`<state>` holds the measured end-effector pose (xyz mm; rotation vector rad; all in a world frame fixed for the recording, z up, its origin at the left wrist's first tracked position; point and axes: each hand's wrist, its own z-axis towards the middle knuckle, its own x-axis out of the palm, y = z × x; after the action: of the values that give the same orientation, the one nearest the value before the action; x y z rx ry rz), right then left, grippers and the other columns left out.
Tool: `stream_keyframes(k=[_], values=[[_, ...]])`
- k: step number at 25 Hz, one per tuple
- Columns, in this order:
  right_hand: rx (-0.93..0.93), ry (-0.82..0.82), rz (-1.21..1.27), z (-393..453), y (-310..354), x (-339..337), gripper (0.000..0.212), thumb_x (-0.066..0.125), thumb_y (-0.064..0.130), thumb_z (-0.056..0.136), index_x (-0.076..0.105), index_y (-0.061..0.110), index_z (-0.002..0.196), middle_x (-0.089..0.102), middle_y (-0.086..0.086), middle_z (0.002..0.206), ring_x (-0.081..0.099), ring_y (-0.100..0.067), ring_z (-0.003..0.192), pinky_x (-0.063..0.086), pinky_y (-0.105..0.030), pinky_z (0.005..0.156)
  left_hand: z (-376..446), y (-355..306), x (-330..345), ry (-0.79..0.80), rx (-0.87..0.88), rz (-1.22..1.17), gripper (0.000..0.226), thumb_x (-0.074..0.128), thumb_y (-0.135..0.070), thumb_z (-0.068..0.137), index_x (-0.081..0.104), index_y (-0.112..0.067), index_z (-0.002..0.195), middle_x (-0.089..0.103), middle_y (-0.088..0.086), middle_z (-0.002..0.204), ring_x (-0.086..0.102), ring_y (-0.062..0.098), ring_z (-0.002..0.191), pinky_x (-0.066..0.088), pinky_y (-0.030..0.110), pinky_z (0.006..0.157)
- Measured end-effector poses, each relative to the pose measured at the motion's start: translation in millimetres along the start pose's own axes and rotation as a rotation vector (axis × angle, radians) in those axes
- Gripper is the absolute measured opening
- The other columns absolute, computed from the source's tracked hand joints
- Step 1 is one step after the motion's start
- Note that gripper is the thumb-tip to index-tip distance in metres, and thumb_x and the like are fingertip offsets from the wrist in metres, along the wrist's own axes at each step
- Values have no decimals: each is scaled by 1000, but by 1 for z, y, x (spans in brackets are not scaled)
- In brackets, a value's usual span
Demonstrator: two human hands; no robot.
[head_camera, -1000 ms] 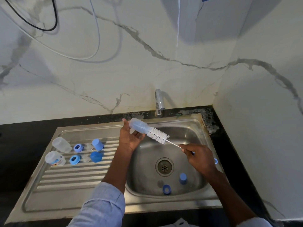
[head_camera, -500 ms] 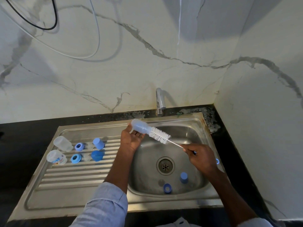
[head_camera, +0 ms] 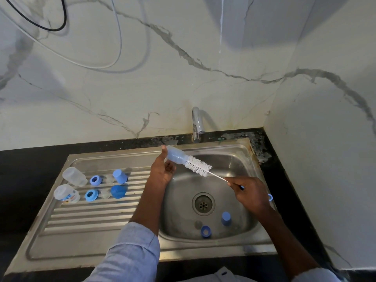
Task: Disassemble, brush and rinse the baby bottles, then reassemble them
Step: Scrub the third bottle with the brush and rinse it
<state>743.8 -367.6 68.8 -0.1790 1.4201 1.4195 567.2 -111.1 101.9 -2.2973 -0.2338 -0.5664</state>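
Note:
My left hand [head_camera: 162, 169] holds a clear baby bottle [head_camera: 175, 156] on its side above the sink basin [head_camera: 234, 159], mouth pointing right. My right hand [head_camera: 249, 193] grips the thin handle of a white bottle brush [head_camera: 198, 166]; its bristles are mostly outside the bottle's mouth. On the draining board [head_camera: 81, 218] lie two more clear bottles [head_camera: 73, 176] [head_camera: 66, 193], two blue rings [head_camera: 95, 180] [head_camera: 91, 195], two clear teats [head_camera: 109, 178] and two blue caps [head_camera: 120, 176] [head_camera: 118, 191]. In the basin sit a blue cap [head_camera: 226, 218] and a blue ring [head_camera: 206, 231].
A chrome tap [head_camera: 197, 124] stands behind the basin against the marble wall. The drain [head_camera: 203, 203] is in the basin's middle. Black countertop [head_camera: 30, 165] surrounds the steel sink; a wall closes in on the right. Cables hang at the upper left.
The bottle and brush stay in almost the same place over the basin; the brush has slid only slightly. The parts on the draining board and in the basin have not moved.

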Motion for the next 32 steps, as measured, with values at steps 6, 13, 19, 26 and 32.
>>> stream_keyframes(k=[6,13,19,26,32], values=[[-1,17,-20,-2,0,1,30,80,19,87,79,40,108,76,23,97,71,-1,81,58,-29,66,-3,5,-3,2,-25,-123,30,64,-22,101,58,-4,125,62,26,122,65,37,106,61,44,77],[5,17,22,-2,-1,5,29,80,23,87,78,43,109,75,27,100,71,1,83,59,-30,67,-3,7,-3,-19,-20,-149,40,60,-30,104,55,-2,132,62,21,114,64,33,98,55,46,90],[32,62,37,2,2,6,26,79,28,89,77,45,108,73,30,101,70,3,85,59,-30,71,0,7,-9,20,-15,-229,33,54,-23,106,56,-6,134,58,25,137,60,40,125,50,51,106],[60,111,77,2,3,7,23,79,26,90,79,40,108,75,27,101,69,8,88,54,-16,74,-1,6,-7,36,-56,-222,54,61,-36,101,50,-9,146,57,25,137,62,41,113,55,54,76],[136,198,227,8,7,9,21,76,20,93,81,33,108,76,25,98,71,5,90,58,-24,82,-5,4,-1,98,210,-306,157,104,-42,7,43,-7,147,53,20,129,60,35,108,64,48,71]])
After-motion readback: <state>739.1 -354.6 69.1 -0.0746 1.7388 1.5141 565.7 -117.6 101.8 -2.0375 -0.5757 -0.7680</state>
